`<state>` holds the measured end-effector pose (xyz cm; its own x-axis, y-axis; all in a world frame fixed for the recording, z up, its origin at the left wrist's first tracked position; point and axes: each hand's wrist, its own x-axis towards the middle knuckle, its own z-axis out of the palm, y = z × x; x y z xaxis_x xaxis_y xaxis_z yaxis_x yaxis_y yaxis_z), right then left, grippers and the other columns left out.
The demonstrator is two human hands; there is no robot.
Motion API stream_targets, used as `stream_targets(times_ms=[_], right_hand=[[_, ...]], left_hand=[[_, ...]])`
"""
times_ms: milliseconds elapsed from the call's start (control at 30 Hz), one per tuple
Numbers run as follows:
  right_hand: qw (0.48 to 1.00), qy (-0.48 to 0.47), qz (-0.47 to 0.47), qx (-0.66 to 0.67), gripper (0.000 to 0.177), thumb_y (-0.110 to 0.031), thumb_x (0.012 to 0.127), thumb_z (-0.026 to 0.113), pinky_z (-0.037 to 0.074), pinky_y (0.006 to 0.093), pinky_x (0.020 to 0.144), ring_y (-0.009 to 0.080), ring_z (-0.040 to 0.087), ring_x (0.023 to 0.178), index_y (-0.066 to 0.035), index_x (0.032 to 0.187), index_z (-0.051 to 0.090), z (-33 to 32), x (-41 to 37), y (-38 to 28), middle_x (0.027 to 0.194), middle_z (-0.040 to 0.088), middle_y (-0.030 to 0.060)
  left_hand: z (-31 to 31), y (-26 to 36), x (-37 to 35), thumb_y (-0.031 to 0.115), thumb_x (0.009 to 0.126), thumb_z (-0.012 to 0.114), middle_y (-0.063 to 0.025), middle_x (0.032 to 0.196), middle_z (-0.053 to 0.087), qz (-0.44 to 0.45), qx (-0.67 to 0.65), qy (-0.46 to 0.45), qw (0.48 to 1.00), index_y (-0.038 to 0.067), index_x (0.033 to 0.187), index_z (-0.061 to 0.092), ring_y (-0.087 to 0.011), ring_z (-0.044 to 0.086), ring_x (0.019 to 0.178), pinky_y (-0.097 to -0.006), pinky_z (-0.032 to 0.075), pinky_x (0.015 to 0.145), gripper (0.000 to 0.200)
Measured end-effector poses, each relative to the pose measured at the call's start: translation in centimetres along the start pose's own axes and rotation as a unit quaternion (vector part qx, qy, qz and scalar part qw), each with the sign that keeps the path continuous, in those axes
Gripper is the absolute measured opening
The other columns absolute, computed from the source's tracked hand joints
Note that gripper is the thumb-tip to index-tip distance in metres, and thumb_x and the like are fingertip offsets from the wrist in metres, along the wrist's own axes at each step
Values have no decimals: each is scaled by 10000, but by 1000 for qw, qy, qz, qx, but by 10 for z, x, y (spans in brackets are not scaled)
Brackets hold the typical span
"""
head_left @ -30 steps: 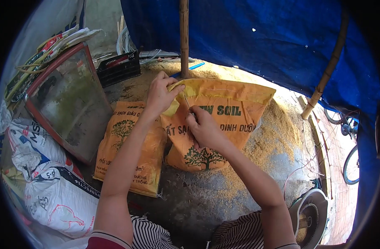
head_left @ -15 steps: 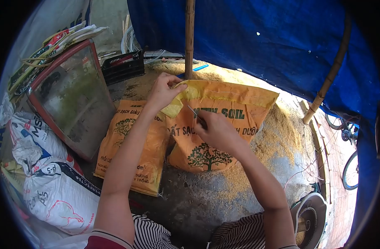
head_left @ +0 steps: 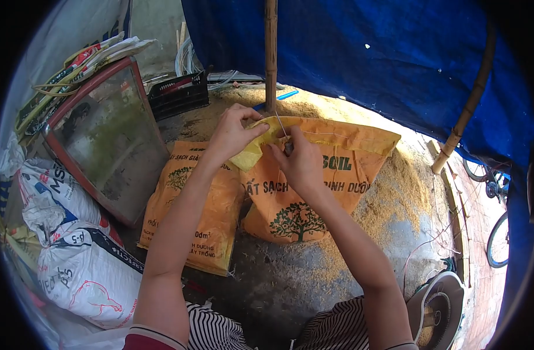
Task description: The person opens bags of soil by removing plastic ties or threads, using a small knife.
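Observation:
An orange soil bag (head_left: 325, 186) with a tree print stands upright on the ground in front of me. My left hand (head_left: 235, 133) pinches the folded yellow top corner of this bag. My right hand (head_left: 301, 160) grips a thin metal needle (head_left: 281, 125) whose tip pokes up at the bag's top fold, right beside my left fingers. A pale thread seems to run down from it, though it is too fine to be sure. A second orange bag (head_left: 194, 204) lies flat to the left.
A red-framed glass pane (head_left: 104, 137) leans at left above white printed sacks (head_left: 74, 256). A black crate (head_left: 179, 93) and a bamboo pole (head_left: 271, 52) stand behind. Blue tarp (head_left: 383, 52) hangs at the back. Husks (head_left: 389, 198) cover the ground; a fan (head_left: 436, 306) lies at lower right.
My right hand has moved the needle up from the bag's printed front to the top fold, close to my left fingers. My left hand keeps its hold on the corner.

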<state>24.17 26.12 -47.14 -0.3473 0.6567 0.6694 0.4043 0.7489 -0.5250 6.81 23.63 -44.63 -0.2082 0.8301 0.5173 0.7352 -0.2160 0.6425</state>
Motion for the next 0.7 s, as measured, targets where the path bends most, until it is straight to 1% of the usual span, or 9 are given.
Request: stream_targets(times_ms=[100, 133, 233, 300, 333, 400, 533, 633, 700], right_hand=[[1000, 12, 14, 8, 183, -206, 807, 664, 472, 421, 562, 332, 630, 640, -76, 911, 587, 9, 4, 6, 656, 629, 140], [1000, 12, 13, 9, 183, -206, 807, 664, 472, 421, 562, 332, 630, 640, -76, 911, 587, 9, 5, 6, 656, 629, 140], [1000, 6, 13, 27, 159, -177, 806, 650, 479, 411, 560, 315, 631, 608, -55, 891, 592, 8, 9, 7, 654, 634, 129], [977, -92, 135, 135, 145, -160, 823, 619, 470, 360, 525, 238, 608, 537, -25, 866, 589, 4, 14, 6, 598, 604, 101], [977, -94, 136, 134, 145, -160, 823, 619, 470, 360, 525, 238, 608, 537, -25, 866, 589, -2, 17, 4, 598, 604, 101], [923, -193, 232, 240, 193, -176, 833, 607, 451, 311, 504, 152, 572, 523, 10, 873, 573, -17, 21, -2, 577, 564, 71], [936, -134, 193, 263, 223, -199, 841, 605, 443, 282, 499, 112, 559, 529, 19, 866, 562, -17, 21, 3, 574, 541, 50], [969, -66, 164, 175, 237, -209, 840, 617, 456, 312, 520, 164, 582, 542, 17, 891, 565, -12, 17, -4, 586, 564, 77], [995, -29, 33, 86, 233, -217, 843, 625, 465, 343, 550, 227, 604, 569, 7, 886, 575, -3, 13, -1, 603, 587, 112]], left_hand=[[-2, 7, -2, 270, 724, 754, -128, 931, 591, -25, -2, -12, 1000, 19, 912, 691, -262, 571, 903, -366, 449, 798, 320], [-2, 6, -2, 270, 724, 754, -128, 931, 591, -26, -2, -10, 1000, 19, 912, 691, -262, 571, 903, -366, 449, 798, 320], [0, -3, -4, 270, 722, 756, -122, 950, 594, -4, 2, 13, 1000, 26, 894, 693, -271, 556, 915, -372, 440, 821, 305], [1, -7, -4, 271, 718, 759, -114, 968, 595, 28, 6, 44, 999, 38, 863, 695, -278, 534, 962, -385, 423, 861, 282], [2, -8, -4, 271, 718, 759, -114, 968, 595, 26, 4, 45, 999, 38, 863, 695, -278, 534, 962, -385, 423, 861, 282], [4, -7, -5, 270, 714, 761, -110, 977, 594, 28, 30, 71, 997, 46, 836, 695, -280, 512, 1003, -396, 406, 889, 263], [6, -7, -4, 272, 714, 769, -89, 955, 607, 41, 62, 86, 994, 30, 845, 692, -257, 537, 994, -366, 426, 848, 286], [7, -8, -4, 268, 715, 760, -115, 968, 592, 32, 37, 77, 996, 45, 834, 694, -279, 509, 989, -394, 410, 886, 261], [7, -8, -4, 268, 716, 760, -115, 964, 593, 32, 19, 73, 997, 42, 840, 694, -281, 510, 985, -392, 411, 884, 267]])
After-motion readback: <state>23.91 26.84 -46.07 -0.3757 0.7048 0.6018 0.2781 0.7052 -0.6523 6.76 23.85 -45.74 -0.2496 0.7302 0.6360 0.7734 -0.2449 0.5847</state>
